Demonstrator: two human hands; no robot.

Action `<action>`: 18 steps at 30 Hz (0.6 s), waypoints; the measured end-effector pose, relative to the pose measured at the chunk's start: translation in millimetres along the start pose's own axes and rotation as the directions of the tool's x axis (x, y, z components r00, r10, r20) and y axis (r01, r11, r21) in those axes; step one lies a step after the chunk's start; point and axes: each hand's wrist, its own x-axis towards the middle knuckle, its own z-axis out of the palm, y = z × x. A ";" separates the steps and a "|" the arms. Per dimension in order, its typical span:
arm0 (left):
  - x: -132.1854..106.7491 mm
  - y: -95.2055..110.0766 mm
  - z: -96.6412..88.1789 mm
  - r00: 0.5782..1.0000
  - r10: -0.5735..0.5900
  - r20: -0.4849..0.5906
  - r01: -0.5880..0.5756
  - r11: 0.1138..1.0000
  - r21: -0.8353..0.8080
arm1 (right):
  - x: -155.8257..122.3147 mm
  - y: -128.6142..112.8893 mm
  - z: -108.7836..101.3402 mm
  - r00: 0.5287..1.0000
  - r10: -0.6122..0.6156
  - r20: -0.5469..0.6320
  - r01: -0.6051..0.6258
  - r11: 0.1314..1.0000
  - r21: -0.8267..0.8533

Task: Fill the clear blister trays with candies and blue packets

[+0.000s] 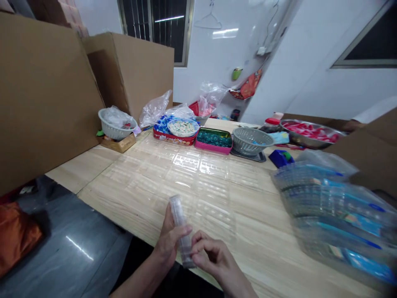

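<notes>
A narrow stack of thin clear plastic trays, seen edge-on, stands tilted over the table's front edge. My left hand is closed around it, thumb across the near face. At the stack's lower right edge, my right hand has its thumb and fingertips pinched together against the plastic; whether they grip one sheet or several is too small to tell. Beyond my hands, several clear plastic trays with moulded hollows lie flat in rows on the light wood table.
Along the back are a pink tin of teal pieces, a grey basket, a bowl of small pale pieces and a white basket. Blurred bagged blue packs pile at right. Large cardboard boxes stand left.
</notes>
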 end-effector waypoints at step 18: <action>-3.6 -27.6 27.4 0.998 -0.043 0.048 0.041 0.998 0.044 | -43.3 9.4 -7.3 0.950 -0.082 -0.303 0.055 0.994 -0.097</action>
